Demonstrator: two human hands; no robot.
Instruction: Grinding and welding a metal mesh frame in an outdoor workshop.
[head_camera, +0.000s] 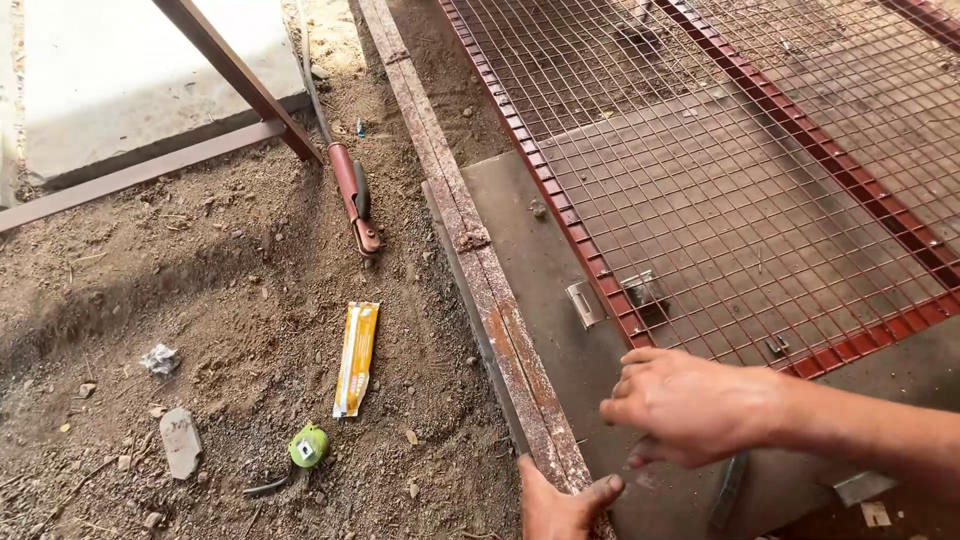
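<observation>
Your right hand (690, 405) hovers with fingers curled loosely, holding nothing visible, over the dark metal sheet (545, 265) near the red mesh frame (600, 270). Your left hand (560, 505), thumb spread, rests on the rusty angle bar (480, 265) at its near end.

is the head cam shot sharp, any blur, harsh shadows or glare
Head view: mostly sharp, with the wire mesh panel and the soil crisp; the right hand is slightly motion-softened; light is soft and even, with only a faint shadow band on the dirt at left; the pale slab at top left is bright, near washed out.
</observation>
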